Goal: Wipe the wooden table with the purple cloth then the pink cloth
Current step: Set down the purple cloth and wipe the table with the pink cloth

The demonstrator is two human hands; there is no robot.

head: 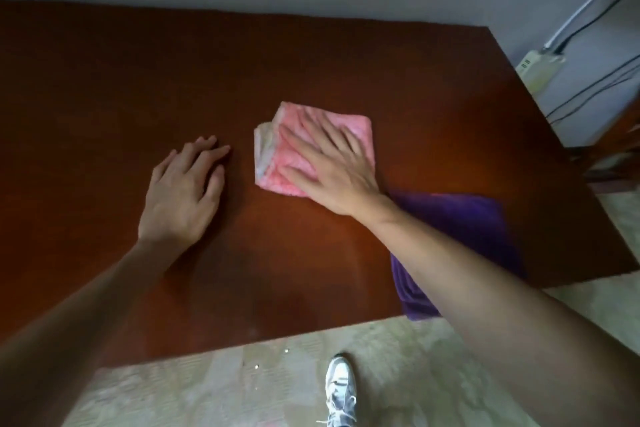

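1. While the right hand [332,170] presses flat, fingers straight, on the pink cloth [277,152] mid-frame, the purple cloth [464,218] lies lower right under that arm.
2. The left hand [183,191] rests open on the wooden table [138,80].

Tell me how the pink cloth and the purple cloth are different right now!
The folded pink terry cloth lies near the middle of the brown wooden table, while the dark purple cloth lies at the near right edge, its corner hanging over. The right hand presses flat on the pink cloth; no hand touches the purple cloth, though the forearm crosses above it. Both rest on the table.
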